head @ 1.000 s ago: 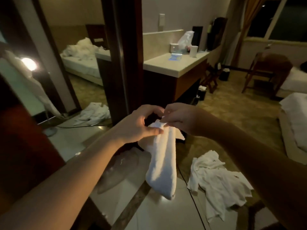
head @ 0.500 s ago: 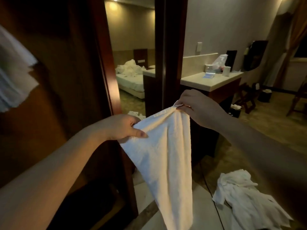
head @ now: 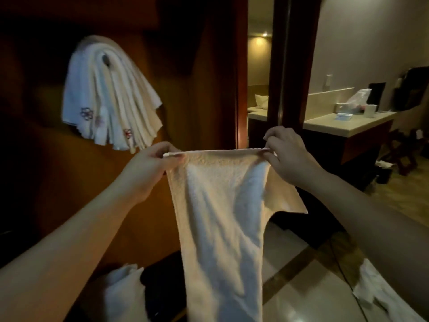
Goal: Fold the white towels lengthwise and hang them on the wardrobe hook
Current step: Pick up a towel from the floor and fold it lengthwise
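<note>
A white towel (head: 220, 217) hangs in front of me, its top edge stretched level between both hands. My left hand (head: 151, 166) pinches the left corner and my right hand (head: 287, 156) pinches the right corner. The cloth drops long and narrow toward the floor, with a flap sticking out low on the right. On the dark wooden wardrobe panel (head: 190, 89), up to the left, a hook (head: 105, 59) carries several folded white towels (head: 109, 98), some with red flower embroidery. The hanging towels are above and left of my left hand.
A mirror strip (head: 256, 89) and dark post stand right of the wardrobe. A counter (head: 348, 126) with a plastic bag and cup lies at the right. More white towels lie on the floor at the lower right (head: 380, 293) and lower left (head: 123, 289).
My view has swung left and up, bringing the hook with its towels into sight. My hands have pulled apart, so the towel's top edge went from bunched to taut and level.
</note>
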Demonstrator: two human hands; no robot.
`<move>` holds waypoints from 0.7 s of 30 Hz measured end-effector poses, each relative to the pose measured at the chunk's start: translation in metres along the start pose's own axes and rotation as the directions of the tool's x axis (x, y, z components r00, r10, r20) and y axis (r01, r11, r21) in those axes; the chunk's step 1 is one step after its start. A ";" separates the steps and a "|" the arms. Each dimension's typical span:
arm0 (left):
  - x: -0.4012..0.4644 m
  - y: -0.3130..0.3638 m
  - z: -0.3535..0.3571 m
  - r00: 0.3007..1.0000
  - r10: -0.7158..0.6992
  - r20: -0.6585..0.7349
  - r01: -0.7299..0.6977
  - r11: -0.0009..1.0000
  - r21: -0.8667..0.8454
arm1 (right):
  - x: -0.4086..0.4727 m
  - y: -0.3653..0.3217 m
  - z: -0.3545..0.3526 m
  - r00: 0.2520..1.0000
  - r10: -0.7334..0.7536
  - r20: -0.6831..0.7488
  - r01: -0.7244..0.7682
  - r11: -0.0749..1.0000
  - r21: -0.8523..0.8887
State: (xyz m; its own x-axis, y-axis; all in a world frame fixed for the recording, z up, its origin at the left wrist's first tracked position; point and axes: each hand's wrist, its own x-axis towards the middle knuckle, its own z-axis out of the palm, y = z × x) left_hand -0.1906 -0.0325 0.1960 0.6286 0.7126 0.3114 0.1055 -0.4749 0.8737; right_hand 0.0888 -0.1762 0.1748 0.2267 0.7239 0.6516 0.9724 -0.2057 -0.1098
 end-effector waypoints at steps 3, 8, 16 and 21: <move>-0.028 -0.002 -0.044 0.999 0.013 -0.031 -0.021 0.963 -0.268 | -0.005 -0.050 0.020 0.999 0.000 0.049 -0.005 0.995 0.097; -0.058 -0.007 -0.095 0.981 -0.060 -0.183 -0.019 0.916 -0.401 | -0.019 -0.116 0.057 0.979 0.105 0.173 -0.137 0.973 0.188; -0.087 -0.028 -0.170 0.929 -0.165 -0.330 -0.032 0.854 -0.519 | -0.056 -0.153 0.129 0.854 0.142 0.501 -0.270 0.943 0.193; -0.103 -0.050 -0.212 0.894 -0.225 -0.389 0.001 0.867 -0.498 | -0.075 -0.159 0.156 0.795 0.243 0.556 -0.404 0.896 0.186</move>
State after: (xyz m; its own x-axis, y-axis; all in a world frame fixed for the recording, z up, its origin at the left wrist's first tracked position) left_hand -0.4237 0.0274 0.1993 0.2387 0.9442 0.2270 -0.2916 -0.1533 0.9442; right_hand -0.0746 -0.0946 0.0264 0.4464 0.8918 0.0736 0.7896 -0.3539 -0.5014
